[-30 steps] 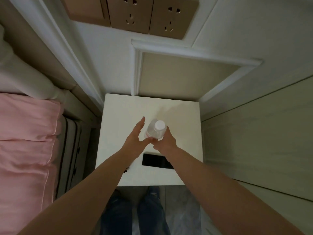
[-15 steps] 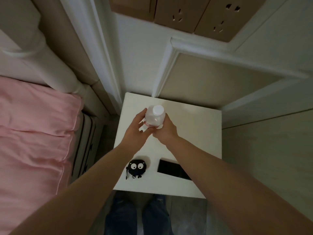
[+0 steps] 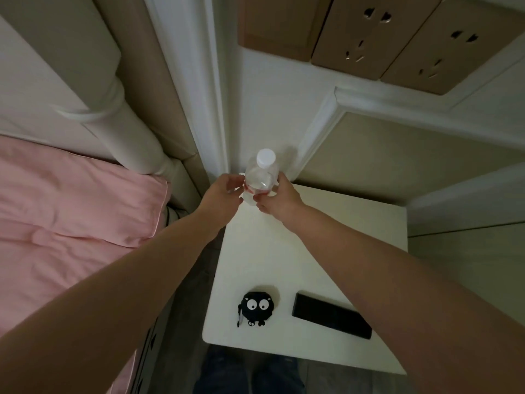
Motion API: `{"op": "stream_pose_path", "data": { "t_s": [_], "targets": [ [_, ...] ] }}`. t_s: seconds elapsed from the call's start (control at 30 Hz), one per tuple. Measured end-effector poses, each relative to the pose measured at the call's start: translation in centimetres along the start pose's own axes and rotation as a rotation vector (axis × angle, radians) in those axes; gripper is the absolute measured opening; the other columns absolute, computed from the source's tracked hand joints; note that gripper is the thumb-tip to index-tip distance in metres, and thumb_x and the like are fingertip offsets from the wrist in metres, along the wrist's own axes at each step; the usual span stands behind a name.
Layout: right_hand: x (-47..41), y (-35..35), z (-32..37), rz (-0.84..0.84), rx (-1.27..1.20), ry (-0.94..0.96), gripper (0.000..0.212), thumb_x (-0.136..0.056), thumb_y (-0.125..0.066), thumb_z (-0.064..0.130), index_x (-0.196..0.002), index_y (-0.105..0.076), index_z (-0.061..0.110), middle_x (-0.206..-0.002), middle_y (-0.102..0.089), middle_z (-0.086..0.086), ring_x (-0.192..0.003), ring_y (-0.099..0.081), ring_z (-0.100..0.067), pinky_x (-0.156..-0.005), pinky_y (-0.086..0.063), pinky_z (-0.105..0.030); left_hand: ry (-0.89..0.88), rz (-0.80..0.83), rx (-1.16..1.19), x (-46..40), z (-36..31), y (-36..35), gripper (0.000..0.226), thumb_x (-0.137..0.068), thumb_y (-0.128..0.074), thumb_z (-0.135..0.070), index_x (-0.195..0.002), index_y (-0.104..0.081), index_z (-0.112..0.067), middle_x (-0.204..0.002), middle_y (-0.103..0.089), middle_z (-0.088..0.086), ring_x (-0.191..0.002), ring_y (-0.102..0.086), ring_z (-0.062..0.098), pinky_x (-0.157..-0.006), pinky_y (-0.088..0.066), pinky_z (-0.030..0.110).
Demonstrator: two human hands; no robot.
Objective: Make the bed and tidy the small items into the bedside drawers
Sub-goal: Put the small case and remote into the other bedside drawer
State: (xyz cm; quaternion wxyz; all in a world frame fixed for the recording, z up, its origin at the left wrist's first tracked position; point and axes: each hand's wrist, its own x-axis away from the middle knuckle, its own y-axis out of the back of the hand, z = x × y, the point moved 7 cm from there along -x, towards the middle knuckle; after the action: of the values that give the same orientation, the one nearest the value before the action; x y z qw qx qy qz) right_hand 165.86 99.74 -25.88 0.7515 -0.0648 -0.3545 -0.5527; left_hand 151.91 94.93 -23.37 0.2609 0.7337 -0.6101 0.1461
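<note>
Both forearms are bare with no sleeves, and dark blue jeans cover the legs, well below the fingers

Both bare forearms stretch up from the bottom corners and meet mid-frame; left hand and right hand have fingers curled, pinching something between them, thumbs nearly touching.

No legible text anywhere.
</note>
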Motion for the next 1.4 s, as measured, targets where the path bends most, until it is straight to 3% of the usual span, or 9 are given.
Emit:
{"op": "stream_pose_path", "data": {
  "t_s": [0.13, 0.47, 0.6, 0.73, 0.87, 0.93, 1.17, 1.3, 1.4],
  "targets": [
    [-1.3, -0.5, 0.8, 0.001, 0.022, 0.023, 0.072, -0.080, -0.073, 0.017, -0.141, -0.038, 0.030, -0.121, -0.052, 0.001, -0.109, -0.060, -0.028, -0.088, -0.057, -0.045, 0.010, -0.046, -0.019, -0.9, 0.2, 1.2, 0.033, -0.097, -0.049, -0.008, -0.127, -0.055, -0.021, -0.126, -0.060, -0.008, -0.116, -0.056, 0.011, -0.099, -0.046, 0.029],
    [-2.5, -1.3, 1.4, 0.060, 0.111, 0.059, 0.071, -0.084, -0.067, 0.015, -0.143, -0.031, 0.032, -0.134, -0.052, -0.002, -0.118, -0.056, -0.028, -0.094, -0.054, -0.046, 0.029, -0.091, 0.083, -1.5, 1.3, 1.5, 0.024, -0.094, -0.058, -0.009, -0.116, -0.056, -0.018, -0.121, -0.061, -0.003, -0.110, -0.060, 0.013, -0.094, -0.052, 0.028],
    [-1.6, -0.6, -0.9, -0.119, -0.124, -0.086, 0.081, -0.082, -0.066, 0.010, -0.147, -0.027, 0.038, -0.137, -0.050, -0.005, -0.115, -0.060, -0.028, -0.095, -0.054, -0.045, 0.079, -0.299, 0.118, -0.2, 2.2, 2.3, 0.030, -0.090, -0.052, -0.004, -0.115, -0.056, -0.019, -0.112, -0.062, -0.002, -0.099, -0.061, 0.014, -0.085, -0.052, 0.029],
    [2.3, 0.2, -5.9, -0.384, -0.484, -0.331, 0.063, -0.086, -0.055, 0.000, -0.141, -0.041, 0.027, -0.119, -0.060, -0.008, -0.091, -0.067, -0.026, -0.089, -0.057, -0.042, 0.377, -0.454, 0.432, 2.3, 6.9, 1.9, 0.027, -0.090, -0.047, -0.003, -0.110, -0.056, -0.018, -0.102, -0.064, 0.005, -0.090, -0.064, 0.019, -0.080, -0.055, 0.034],
    [6.0, 0.4, -9.3, -0.421, -0.691, -0.432, 0.046, -0.090, -0.055, -0.006, -0.131, -0.052, 0.015, -0.094, -0.064, -0.009, -0.082, -0.065, -0.021, -0.089, -0.057, -0.037, 0.373, -0.335, 0.309, 4.4, 9.3, 0.8, 0.021, -0.091, -0.051, -0.007, -0.107, -0.057, -0.018, -0.100, -0.066, 0.006, -0.093, -0.065, 0.021, -0.089, -0.055, 0.041],
    [7.2, 0.4, -10.6, -0.415, -0.719, -0.465, 0.043, -0.090, -0.057, -0.004, -0.129, -0.055, 0.014, -0.091, -0.065, -0.010, -0.083, -0.067, -0.021, -0.087, -0.058, -0.037, 0.337, -0.278, 0.240, 5.4, 10.1, 0.5, 0.018, -0.092, -0.052, -0.008, -0.104, -0.058, -0.019, -0.098, -0.066, 0.002, -0.094, -0.066, 0.019, -0.089, -0.055, 0.041],
    [9.9, 0.7, -12.7, -0.541, -0.558, -0.462, 0.045, -0.087, -0.057, 0.004, -0.128, -0.052, 0.021, -0.082, -0.064, -0.004, -0.072, -0.066, -0.014, -0.078, -0.057, -0.035, 0.341, -0.213, 0.185, 8.0, 12.8, 0.6, 0.017, -0.093, -0.051, -0.007, -0.105, -0.060, -0.015, -0.102, -0.066, 0.002, -0.093, -0.067, 0.018, -0.087, -0.055, 0.037],
    [11.7, 0.7, -13.2, -0.493, -0.497, -0.443, 0.037, -0.085, -0.059, 0.003, -0.120, -0.061, 0.018, -0.086, -0.067, -0.004, -0.077, -0.067, -0.017, -0.079, -0.058, -0.035, 0.387, -0.240, 0.262, 10.7, 14.1, -0.2, 0.016, -0.094, -0.051, -0.007, -0.104, -0.060, -0.016, -0.102, -0.067, 0.001, -0.092, -0.067, 0.017, -0.086, -0.055, 0.037],
    [13.4, 0.8, -13.7, -0.414, -0.439, -0.480, 0.028, -0.084, -0.063, 0.005, -0.111, -0.067, 0.016, -0.088, -0.069, -0.003, -0.076, -0.066, -0.016, -0.078, -0.057, -0.034, 0.421, -0.172, 0.257, 12.8, 14.7, -1.4, 0.015, -0.094, -0.052, -0.007, -0.104, -0.060, -0.013, -0.102, -0.067, 0.003, -0.091, -0.068, 0.018, -0.085, -0.056, 0.037]
  ]
}}
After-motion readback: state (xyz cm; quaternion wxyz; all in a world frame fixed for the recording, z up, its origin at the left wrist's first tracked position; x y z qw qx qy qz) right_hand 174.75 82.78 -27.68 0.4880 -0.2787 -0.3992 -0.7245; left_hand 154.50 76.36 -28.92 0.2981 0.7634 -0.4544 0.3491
